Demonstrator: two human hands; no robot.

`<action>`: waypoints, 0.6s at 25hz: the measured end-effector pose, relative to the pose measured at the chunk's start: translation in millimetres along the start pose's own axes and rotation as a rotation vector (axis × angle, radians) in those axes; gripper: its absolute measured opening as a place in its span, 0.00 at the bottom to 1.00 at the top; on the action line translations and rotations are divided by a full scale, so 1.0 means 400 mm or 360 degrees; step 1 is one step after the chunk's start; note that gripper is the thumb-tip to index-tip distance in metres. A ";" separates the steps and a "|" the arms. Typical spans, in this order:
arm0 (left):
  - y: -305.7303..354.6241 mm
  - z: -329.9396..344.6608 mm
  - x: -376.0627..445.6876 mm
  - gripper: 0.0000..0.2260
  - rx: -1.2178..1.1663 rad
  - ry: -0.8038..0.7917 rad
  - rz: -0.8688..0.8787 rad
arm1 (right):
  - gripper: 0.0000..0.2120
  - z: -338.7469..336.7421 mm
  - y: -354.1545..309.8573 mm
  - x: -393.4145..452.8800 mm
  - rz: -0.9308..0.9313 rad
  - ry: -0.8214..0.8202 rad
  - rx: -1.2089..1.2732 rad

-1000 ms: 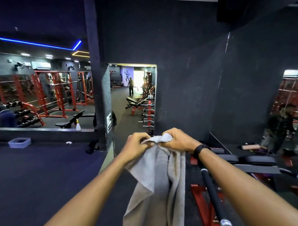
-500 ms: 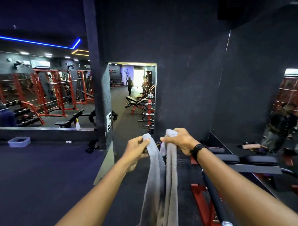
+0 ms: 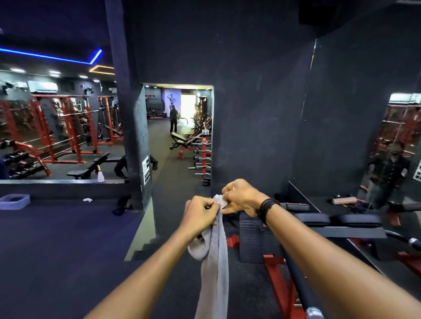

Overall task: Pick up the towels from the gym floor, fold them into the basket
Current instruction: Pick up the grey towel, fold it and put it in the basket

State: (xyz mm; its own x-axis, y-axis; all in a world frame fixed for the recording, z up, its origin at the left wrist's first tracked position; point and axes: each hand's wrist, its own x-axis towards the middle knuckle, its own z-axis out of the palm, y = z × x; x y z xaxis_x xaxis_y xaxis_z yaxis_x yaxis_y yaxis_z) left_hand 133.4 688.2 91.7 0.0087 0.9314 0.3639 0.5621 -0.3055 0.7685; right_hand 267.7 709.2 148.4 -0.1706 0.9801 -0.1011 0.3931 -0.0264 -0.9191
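A grey towel hangs long and narrow in front of me, doubled lengthwise, its lower end running out of the frame's bottom edge. My left hand grips its top edge from the left. My right hand, with a black band on the wrist, pinches the same top edge from the right. Both hands are held together at chest height. A small white cloth lies on the dark floor at the far left. A pale plastic basket stands on the floor by the left wall.
A red bench frame with a black barbell stands close on my right. A dark pillar rises ahead left, with steps beside it. A wall mirror at right reflects a person. Another person stands far down the corridor.
My hands have come together again at the towel's top, closing the small gap between the two hanging halves. The towel now hangs as one narrow strip instead of a spread sheet.
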 end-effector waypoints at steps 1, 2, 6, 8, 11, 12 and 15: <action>0.004 -0.004 -0.003 0.16 0.0010 -0.0002 0.0029 | 0.13 0.002 -0.005 -0.004 0.0008 -0.0009 0.0041; 0.009 -0.010 -0.007 0.14 -0.0001 -0.0020 0.0063 | 0.16 0.002 -0.003 -0.003 0.0009 -0.0001 0.0078; -0.005 -0.021 0.001 0.02 -0.0158 -0.0080 0.0102 | 0.06 -0.007 0.000 -0.009 -0.0039 -0.0043 0.0206; -0.029 -0.023 0.015 0.02 -0.0296 0.0031 0.0114 | 0.07 -0.021 0.003 -0.008 -0.0050 -0.0159 0.0200; -0.050 -0.031 0.027 0.06 -0.0668 0.0027 0.0090 | 0.05 -0.060 0.019 0.005 -0.0344 -0.0296 -0.0308; -0.045 -0.037 0.028 0.06 -0.0740 -0.0034 0.0100 | 0.06 -0.071 0.029 0.014 -0.0443 -0.0340 -0.0474; -0.016 -0.059 0.036 0.06 -0.0918 -0.0075 0.0130 | 0.16 -0.080 0.058 0.025 -0.0462 -0.0482 -0.0993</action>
State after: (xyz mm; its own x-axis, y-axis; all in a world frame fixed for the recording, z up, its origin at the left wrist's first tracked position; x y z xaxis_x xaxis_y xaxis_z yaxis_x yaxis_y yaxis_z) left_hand 110.3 698.9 104.4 0.0772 0.9041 0.4202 0.0172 -0.4226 0.9062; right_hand 304.3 724.6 138.2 -0.5510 0.8315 -0.0708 0.7183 0.4294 -0.5473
